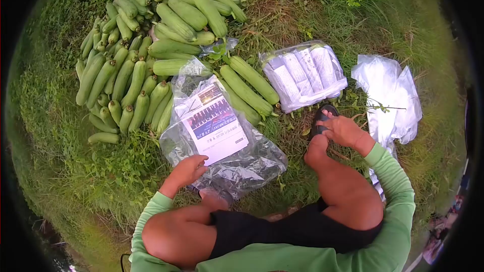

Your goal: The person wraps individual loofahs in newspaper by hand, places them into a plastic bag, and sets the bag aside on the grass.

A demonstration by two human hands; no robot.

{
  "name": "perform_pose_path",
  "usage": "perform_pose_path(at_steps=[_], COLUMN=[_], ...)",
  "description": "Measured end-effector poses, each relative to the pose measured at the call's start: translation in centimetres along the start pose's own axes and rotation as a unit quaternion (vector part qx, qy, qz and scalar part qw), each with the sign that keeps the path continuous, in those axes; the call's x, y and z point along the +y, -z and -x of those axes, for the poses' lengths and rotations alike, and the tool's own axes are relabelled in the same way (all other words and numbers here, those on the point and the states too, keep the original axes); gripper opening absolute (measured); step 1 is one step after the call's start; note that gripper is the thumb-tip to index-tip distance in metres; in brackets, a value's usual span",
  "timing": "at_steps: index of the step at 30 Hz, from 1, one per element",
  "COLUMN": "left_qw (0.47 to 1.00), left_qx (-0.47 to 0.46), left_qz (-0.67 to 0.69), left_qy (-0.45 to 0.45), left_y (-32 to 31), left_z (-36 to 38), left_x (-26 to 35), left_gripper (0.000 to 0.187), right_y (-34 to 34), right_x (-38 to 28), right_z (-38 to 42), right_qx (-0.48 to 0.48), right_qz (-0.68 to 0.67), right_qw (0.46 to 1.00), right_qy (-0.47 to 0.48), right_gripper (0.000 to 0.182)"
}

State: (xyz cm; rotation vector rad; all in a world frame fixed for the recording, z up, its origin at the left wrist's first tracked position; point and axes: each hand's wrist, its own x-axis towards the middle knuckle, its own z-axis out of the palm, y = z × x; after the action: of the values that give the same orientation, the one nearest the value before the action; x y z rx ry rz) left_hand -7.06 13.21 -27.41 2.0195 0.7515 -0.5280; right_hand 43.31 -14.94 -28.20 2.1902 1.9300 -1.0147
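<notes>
Two hands well apart: left hand (189, 171) curled at the printed sheet (222, 147) and clear bag (254, 168) beside the gourds (135, 83), right hand (347, 132) by the sandal (318, 117), pinching unclear—light fingers keep paper flat!

Slanted printed paper (218, 150), in or on crumpled clear bag (257, 169), spread over grass (101, 181)

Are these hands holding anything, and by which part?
The left hand is at the near-left corner of the printed sheet; whether it grips cannot be told. The right hand, beside the footwear, shows no clear hold.
</notes>
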Motion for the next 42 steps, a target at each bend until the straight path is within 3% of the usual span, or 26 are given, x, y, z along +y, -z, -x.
perform_pose_path(at_steps=[1, 4, 7, 12, 15, 18, 21, 22, 25, 29, 34, 39, 42], left_qw=[0.995, 0.941, 0.924, 0.898, 0.897, 0.882, 0.861, 0.856, 0.865, 0.899, 0.905, 0.878, 0.835], left_qx=[0.001, 0.045, 0.13, 0.206, 0.181, 0.172, 0.148, 0.138, 0.135, 0.117, 0.125, 0.157, 0.15], left_qz=[0.095, 0.334, 0.355, 0.388, 0.404, 0.439, 0.486, 0.498, 0.484, 0.421, 0.407, 0.451, 0.525], left_qy=[0.009, 0.03, 0.052, 0.025, 0.01, 0.005, 0.012, 0.016, 0.011, 0.004, -0.015, -0.03, -0.075], left_y=[-1.3, -4.5, -4.4, -3.8, -4.2, -4.9, -5.6, -5.4, -4.2, -2.5, -1.5, -1.8, -1.3], left_z=[0.3, 0.2, -0.6, -1.4, -2.0, -3.6, -4.8, -5.1, -5.8, -5.2, -4.3, -3.6, -3.3], left_x=[-0.3, -2.5, -4.0, -3.9, -3.9, -5.2, -6.3, -6.5, -6.6, -5.7, -4.8, -3.8, -2.6], left_gripper=[0.04, 0.04, 0.037, 0.037, 0.035, 0.034, 0.034, 0.034, 0.035, 0.038, 0.038, 0.035, 0.049], right_y=[2.3, 10.0, 14.2, 20.6, 22.7, 24.7, 23.8, 23.1, 21.8, 21.9, 21.2, 19.0, 13.7], right_x=[-0.9, -7.0, -11.1, -17.0, -17.3, -15.6, -15.2, -15.1, -16.2, -16.3, -15.7, -18.8, -23.7], right_z=[-1.5, -7.8, -16.3, -30.8, -38.0, -42.3, -43.3, -43.9, -44.5, -46.1, -40.8, -28.8, -22.1], right_qx=[0.022, 0.026, 0.095, 0.212, 0.268, 0.261, 0.094, 0.037, 0.089, 0.085, 0.156, 0.061, -0.013], right_qz=[0.01, 0.056, 0.054, -0.135, -0.133, -0.009, -0.271, -0.301, -0.284, -0.205, -0.323, -0.467, -0.573], right_qw=[0.998, 0.998, 0.989, 0.967, 0.954, 0.963, 0.935, 0.928, 0.93, 0.949, 0.914, 0.877, 0.818], right_qy=[0.051, 0.026, 0.103, 0.034, -0.005, -0.073, -0.209, -0.217, -0.215, -0.224, -0.189, -0.099, -0.042], right_gripper=[0.026, 0.025, 0.028, 0.029, 0.033, 0.05, 0.071, 0.089, 0.091, 0.086, 0.069, 0.071, 0.07])
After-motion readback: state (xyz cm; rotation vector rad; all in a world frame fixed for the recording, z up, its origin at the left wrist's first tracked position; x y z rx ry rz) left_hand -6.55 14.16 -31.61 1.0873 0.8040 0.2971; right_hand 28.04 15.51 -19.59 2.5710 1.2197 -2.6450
